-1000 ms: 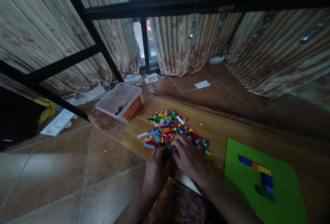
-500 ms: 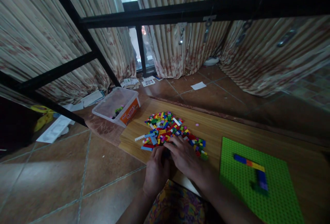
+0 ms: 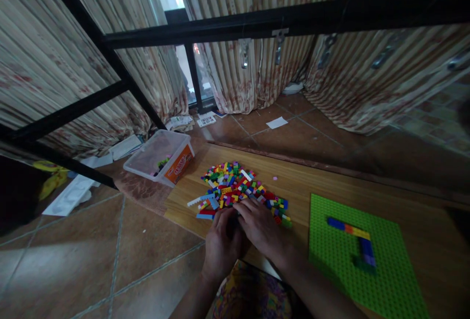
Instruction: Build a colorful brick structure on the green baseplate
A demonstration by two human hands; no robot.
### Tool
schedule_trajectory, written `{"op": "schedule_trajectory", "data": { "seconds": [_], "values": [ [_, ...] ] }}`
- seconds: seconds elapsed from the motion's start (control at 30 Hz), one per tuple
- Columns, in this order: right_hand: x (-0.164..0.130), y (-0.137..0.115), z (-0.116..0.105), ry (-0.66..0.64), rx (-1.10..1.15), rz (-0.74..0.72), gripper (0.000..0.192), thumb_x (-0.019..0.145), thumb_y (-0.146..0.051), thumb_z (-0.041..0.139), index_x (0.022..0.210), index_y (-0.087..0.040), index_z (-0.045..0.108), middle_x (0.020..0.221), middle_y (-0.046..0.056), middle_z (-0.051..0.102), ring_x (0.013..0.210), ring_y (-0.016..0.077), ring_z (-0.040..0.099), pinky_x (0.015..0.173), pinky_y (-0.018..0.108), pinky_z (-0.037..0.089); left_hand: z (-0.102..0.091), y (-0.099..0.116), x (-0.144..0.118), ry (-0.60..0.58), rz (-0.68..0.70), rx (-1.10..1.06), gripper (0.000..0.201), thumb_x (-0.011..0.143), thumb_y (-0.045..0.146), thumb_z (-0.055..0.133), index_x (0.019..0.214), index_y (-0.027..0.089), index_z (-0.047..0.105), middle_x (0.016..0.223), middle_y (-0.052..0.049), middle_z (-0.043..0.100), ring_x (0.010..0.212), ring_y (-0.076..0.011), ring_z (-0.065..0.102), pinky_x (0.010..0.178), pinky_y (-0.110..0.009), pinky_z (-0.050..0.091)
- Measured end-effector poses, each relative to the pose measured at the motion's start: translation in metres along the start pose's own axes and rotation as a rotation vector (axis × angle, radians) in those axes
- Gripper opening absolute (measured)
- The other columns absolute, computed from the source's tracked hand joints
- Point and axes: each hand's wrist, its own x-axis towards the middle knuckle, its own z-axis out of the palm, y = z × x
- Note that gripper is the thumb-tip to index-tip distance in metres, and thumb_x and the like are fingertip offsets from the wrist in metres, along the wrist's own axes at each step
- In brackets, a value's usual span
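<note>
A heap of small coloured toy bricks point(image 3: 229, 182) is spread over the wooden table point(image 3: 293, 172). My left hand point(image 3: 223, 240) is at the near edge of the heap, its fingers curled round something dark that I cannot make out. Beside it, touching or nearly so, my right hand point(image 3: 259, 223) has its fingers bent down over the same spot, and its fingertips are hidden. To the right lies a green baseplate point(image 3: 330, 270) bearing an angled row of blue, orange, yellow, purple and dark green bricks point(image 3: 348, 231).
A clear plastic box point(image 3: 141, 162) with an orange label and a few bricks inside stands at the table's left end. Black metal bars point(image 3: 235, 30) cross above the table. Papers point(image 3: 277, 122) lie on the tiled floor, and striped curtains point(image 3: 235, 79) hang behind.
The view has shifted slightly, so the table, box and baseplate appear a little farther left. Both hands stay together at the near edge of the heap, with only slight finger movement.
</note>
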Motion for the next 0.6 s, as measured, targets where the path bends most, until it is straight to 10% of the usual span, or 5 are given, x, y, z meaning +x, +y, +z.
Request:
{"op": "schedule_trajectory", "data": {
  "seconds": [0.6],
  "values": [
    [-0.019, -0.007, -0.026, 0.225, 0.591, 0.247, 0.023, 0.092, -0.027, 0.052, 0.111, -0.024, 0.063, 0.109, 0.007, 0.064, 0.103, 0.0203, 0.059, 0.091, 0.036, 0.049, -0.008, 0.02, 0.018, -0.046, 0.033, -0.117, 0.024, 0.089, 0.023, 0.053, 0.111, 0.022, 0.062, 0.104, -0.006, 0.066, 0.096, -0.0174, 0.063, 0.084, -0.029, 0.051]
  ]
}}
